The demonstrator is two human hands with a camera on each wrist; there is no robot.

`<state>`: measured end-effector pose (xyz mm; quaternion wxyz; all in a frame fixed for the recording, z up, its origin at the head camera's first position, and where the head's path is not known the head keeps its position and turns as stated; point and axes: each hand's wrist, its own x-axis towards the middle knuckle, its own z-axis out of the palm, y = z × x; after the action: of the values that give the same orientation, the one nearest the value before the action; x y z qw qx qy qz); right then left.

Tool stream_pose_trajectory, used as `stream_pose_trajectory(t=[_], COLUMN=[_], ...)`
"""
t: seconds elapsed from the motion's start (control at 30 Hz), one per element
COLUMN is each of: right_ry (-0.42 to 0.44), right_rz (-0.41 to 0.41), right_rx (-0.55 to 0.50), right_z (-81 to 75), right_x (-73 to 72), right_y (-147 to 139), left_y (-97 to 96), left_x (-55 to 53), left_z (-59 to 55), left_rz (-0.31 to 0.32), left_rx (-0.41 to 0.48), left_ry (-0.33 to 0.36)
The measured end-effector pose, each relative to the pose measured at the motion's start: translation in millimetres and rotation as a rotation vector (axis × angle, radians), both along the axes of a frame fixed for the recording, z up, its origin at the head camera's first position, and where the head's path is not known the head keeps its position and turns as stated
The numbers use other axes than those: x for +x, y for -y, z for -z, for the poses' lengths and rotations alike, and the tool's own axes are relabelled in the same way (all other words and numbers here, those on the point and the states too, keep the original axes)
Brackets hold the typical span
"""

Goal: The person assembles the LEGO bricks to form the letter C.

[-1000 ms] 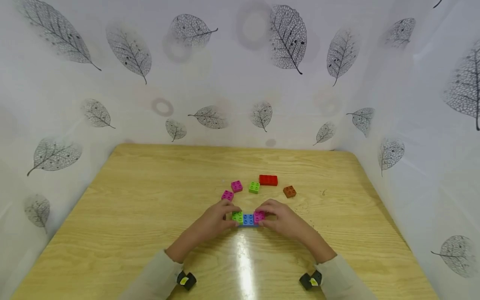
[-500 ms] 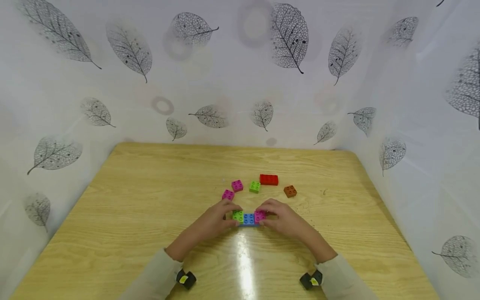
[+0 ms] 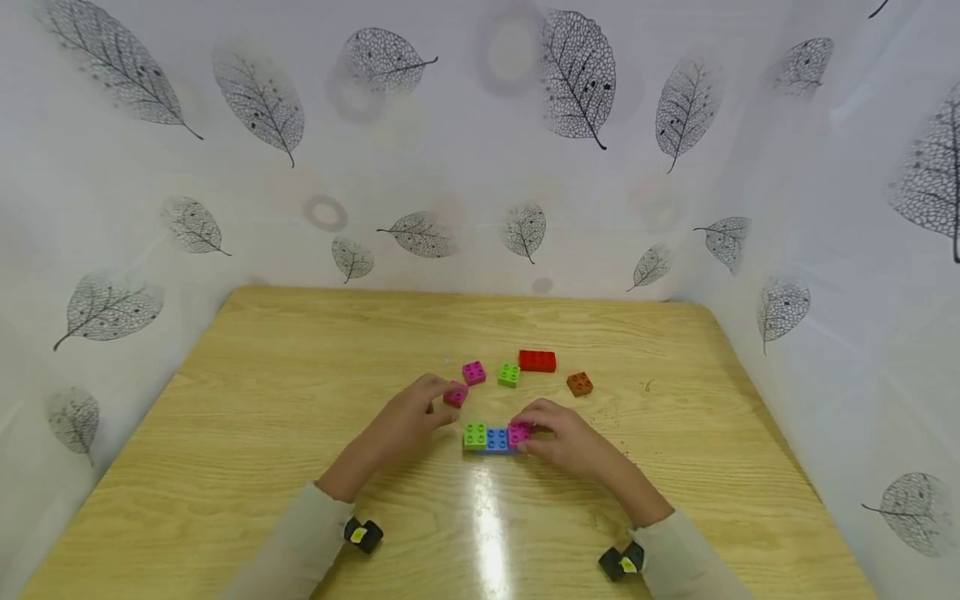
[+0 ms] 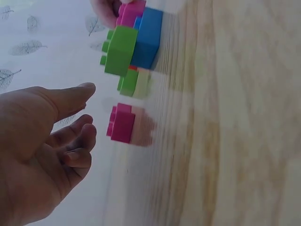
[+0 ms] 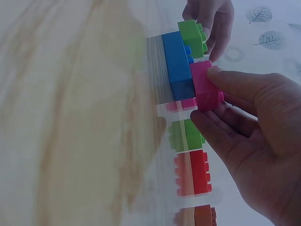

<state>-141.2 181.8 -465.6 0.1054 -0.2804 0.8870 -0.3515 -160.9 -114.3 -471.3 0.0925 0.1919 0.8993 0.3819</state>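
Observation:
In the head view a long blue brick (image 3: pixel 497 440) lies on the table, with a lime-green brick (image 3: pixel 476 436) on its left end and a magenta brick (image 3: pixel 518 434) on its right end. My right hand (image 3: pixel 564 439) pinches that magenta brick between thumb and fingers, seen closely in the right wrist view. Both end bricks overhang the blue one. My left hand (image 3: pixel 408 419) is over a loose magenta brick (image 3: pixel 455 397), index finger above it. In the left wrist view its thumb and fingers (image 4: pixel 75 132) are spread apart, with nothing between them.
Behind the blue brick lie another magenta brick (image 3: pixel 474 372), a small green brick (image 3: pixel 508 376), a long red brick (image 3: pixel 537 361) and an orange-brown brick (image 3: pixel 580 384). A leaf-patterned white curtain (image 3: pixel 465 167) surrounds the wooden table (image 3: pixel 300 350) at back and sides.
My left hand has let go of the lime-green brick and moved back and left to the nearer loose magenta brick. The right hand stays on its magenta brick.

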Motion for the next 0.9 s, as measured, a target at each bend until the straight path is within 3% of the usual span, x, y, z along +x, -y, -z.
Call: stream_pose_trajectory(t=[0.17, 0.37, 0.6, 0.9], right_ry=[-0.002, 0.0, -0.004, -0.008], right_rz=[-0.002, -0.006, -0.008, -0.018], right_rx=[-0.01, -0.012, -0.009, -0.001], right_z=[0.6, 1.1, 1.9, 3.1], right_x=[0.2, 0.2, 0.2, -0.7], right_y=[-1, -1, -2, -2], left_y=[4.3, 4.3, 2.2, 0.1], left_x=[-11.7, -23.8, -32.1, -37.7], left_z=[0.0, 1.4, 7.0, 14.3], left_rz=[-0.04, -0.032, 0.009, 0.028], left_rx=[-0.033, -0.062, -0.079, -0.073], left_ry=[-0.006, 0.022, -0.024, -0.018])
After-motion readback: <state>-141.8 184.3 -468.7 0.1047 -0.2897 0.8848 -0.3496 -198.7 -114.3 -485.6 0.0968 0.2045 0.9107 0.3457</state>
